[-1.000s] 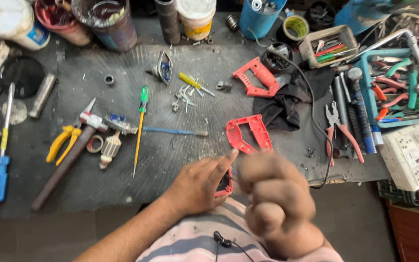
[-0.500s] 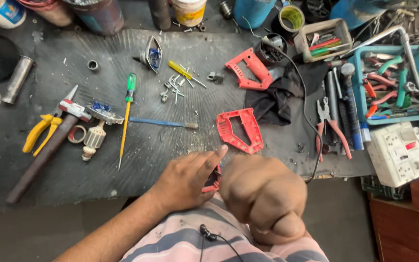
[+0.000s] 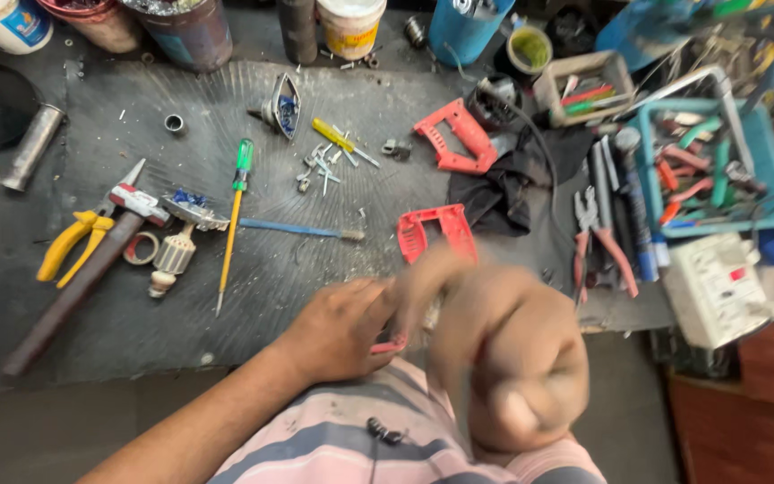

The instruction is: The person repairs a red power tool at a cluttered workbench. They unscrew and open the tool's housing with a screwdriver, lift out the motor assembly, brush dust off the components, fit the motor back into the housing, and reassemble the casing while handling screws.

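Your left hand (image 3: 338, 327) closes around a small red plastic part (image 3: 389, 344) at the near edge of the workbench (image 3: 253, 296), just in front of your chest; only a sliver of that part shows past your fingers. Your right hand (image 3: 499, 354) is curled into a fist close to the camera and badly blurred, so you cannot tell from here whether it grips a tool or anything at all.

As a judgement, the job looks to be partway through a strip-down: 2 red housing halves lie apart on the bench, 1 (image 3: 436, 235) just beyond your hands and 1 (image 3: 455, 137) farther back beside a black cloth (image 3: 503, 188). A cluster of loose screws (image 3: 320, 166) sits in the middle of the bench next to a yellow-handled screwdriver (image 3: 338, 139). Nothing shows the piece in your hand fitted back to either half.

To your left lie a green-handled screwdriver (image 3: 233, 215), a thin blue brush (image 3: 297, 230), a small motor armature (image 3: 167, 260), a hammer (image 3: 82, 273) and yellow-handled pliers (image 3: 69, 246). To your right, red-handled pliers (image 3: 597, 237) lie near a teal tray (image 3: 647, 170) full of tools, with a white switch box (image 3: 718, 287) just in front of it. The nearer housing half lies just beyond your knuckles, and the screws lie loose on the open bench.
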